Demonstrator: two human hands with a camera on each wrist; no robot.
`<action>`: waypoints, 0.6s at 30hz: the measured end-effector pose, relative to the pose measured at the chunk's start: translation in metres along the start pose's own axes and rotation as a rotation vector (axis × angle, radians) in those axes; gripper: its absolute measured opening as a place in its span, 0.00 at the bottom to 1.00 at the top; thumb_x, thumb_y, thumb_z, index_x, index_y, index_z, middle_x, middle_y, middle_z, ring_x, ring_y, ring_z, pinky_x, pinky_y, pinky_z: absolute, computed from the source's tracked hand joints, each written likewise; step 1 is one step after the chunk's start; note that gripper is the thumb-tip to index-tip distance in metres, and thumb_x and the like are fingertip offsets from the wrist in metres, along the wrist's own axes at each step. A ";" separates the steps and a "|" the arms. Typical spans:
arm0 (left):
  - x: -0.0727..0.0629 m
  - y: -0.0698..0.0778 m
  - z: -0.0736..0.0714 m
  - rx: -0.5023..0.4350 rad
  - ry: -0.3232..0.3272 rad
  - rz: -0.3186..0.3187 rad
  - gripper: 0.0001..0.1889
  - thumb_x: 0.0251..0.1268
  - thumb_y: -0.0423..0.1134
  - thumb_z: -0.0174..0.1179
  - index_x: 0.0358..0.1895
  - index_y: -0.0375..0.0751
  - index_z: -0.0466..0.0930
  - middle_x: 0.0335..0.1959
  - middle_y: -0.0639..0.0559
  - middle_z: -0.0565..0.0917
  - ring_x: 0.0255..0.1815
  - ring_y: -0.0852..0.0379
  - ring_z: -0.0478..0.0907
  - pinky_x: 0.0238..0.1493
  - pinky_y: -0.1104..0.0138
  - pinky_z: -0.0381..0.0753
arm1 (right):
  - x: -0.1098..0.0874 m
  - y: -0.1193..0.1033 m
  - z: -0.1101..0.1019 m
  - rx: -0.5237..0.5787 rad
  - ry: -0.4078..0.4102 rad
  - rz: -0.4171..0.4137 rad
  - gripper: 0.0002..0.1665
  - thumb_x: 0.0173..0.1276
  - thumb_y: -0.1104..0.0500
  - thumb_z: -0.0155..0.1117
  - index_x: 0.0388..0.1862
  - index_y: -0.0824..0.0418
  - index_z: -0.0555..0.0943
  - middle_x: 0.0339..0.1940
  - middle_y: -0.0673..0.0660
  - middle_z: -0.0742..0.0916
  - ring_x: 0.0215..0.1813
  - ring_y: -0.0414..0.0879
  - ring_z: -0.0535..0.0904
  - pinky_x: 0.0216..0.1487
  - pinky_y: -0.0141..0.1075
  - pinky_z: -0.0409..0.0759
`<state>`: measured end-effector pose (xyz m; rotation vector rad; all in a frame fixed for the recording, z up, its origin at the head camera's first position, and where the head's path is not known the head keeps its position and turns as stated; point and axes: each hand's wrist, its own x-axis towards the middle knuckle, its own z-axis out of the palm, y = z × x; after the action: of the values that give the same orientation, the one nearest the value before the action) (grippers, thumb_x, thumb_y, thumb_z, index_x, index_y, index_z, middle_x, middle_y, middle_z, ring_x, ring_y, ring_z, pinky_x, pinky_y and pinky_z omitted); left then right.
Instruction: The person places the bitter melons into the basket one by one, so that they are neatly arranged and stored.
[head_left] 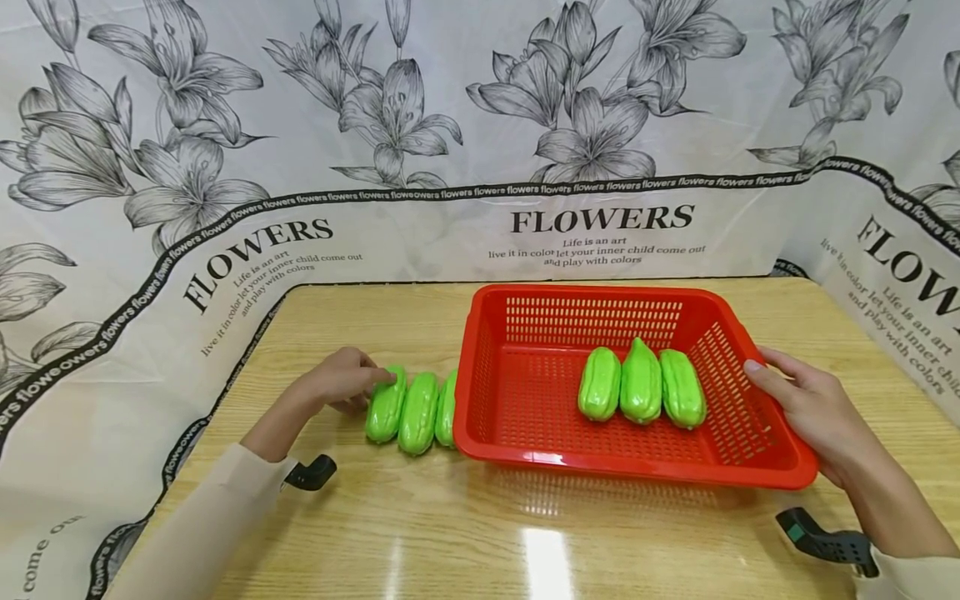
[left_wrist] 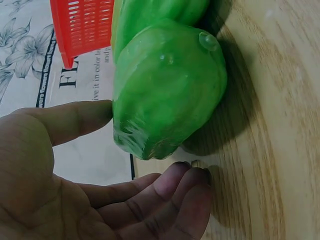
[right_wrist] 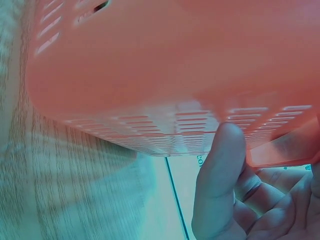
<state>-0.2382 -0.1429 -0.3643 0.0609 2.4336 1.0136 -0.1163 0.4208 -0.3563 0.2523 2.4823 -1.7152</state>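
Note:
My left hand (head_left: pixel 343 379) is at the leftmost of three green ridged gourds lying side by side on the table. In the left wrist view its thumb touches the side of that glossy gourd (left_wrist: pixel 170 90), while the other fingers are spread loosely below, apart from it. A second gourd (head_left: pixel 417 414) lies next to it, and the third (head_left: pixel 446 408) is partly hidden by the red plastic basket (head_left: pixel 570 457). My right hand (head_left: pixel 813 408) grips the basket's right rim. Inside the basket, toward the right, three similar gourds (head_left: pixel 641 387) lie in a row.
The light wood table (head_left: pixel 420 525) carries everything. A white cloth (head_left: pixel 420 237) with flower drawings and lettering hangs behind it and along both sides. Dark wrist-worn devices show at the left wrist (head_left: pixel 311 473) and the right wrist (head_left: pixel 825 537).

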 end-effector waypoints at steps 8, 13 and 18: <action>0.000 -0.005 0.006 -0.014 0.004 0.011 0.25 0.69 0.52 0.60 0.53 0.29 0.80 0.30 0.47 0.78 0.27 0.54 0.78 0.29 0.63 0.84 | 0.000 0.000 0.000 0.005 -0.003 -0.002 0.47 0.81 0.44 0.50 0.83 0.66 0.43 0.38 0.34 0.85 0.37 0.42 0.88 0.36 0.46 0.89; 0.000 -0.005 0.010 -0.023 -0.007 0.010 0.23 0.69 0.52 0.61 0.48 0.32 0.81 0.25 0.50 0.76 0.24 0.55 0.76 0.26 0.65 0.81 | 0.000 0.001 0.000 0.008 -0.003 0.000 0.47 0.81 0.43 0.50 0.83 0.66 0.44 0.38 0.35 0.85 0.37 0.43 0.88 0.36 0.47 0.89; -0.001 -0.004 0.011 -0.028 -0.007 0.019 0.22 0.69 0.51 0.62 0.46 0.32 0.82 0.29 0.49 0.80 0.25 0.55 0.78 0.27 0.64 0.82 | -0.001 0.000 0.000 0.000 0.001 -0.002 0.47 0.81 0.43 0.50 0.83 0.66 0.44 0.37 0.35 0.85 0.37 0.43 0.88 0.36 0.46 0.89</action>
<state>-0.2313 -0.1388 -0.3735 0.0784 2.4158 1.0542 -0.1157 0.4210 -0.3559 0.2504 2.4848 -1.7160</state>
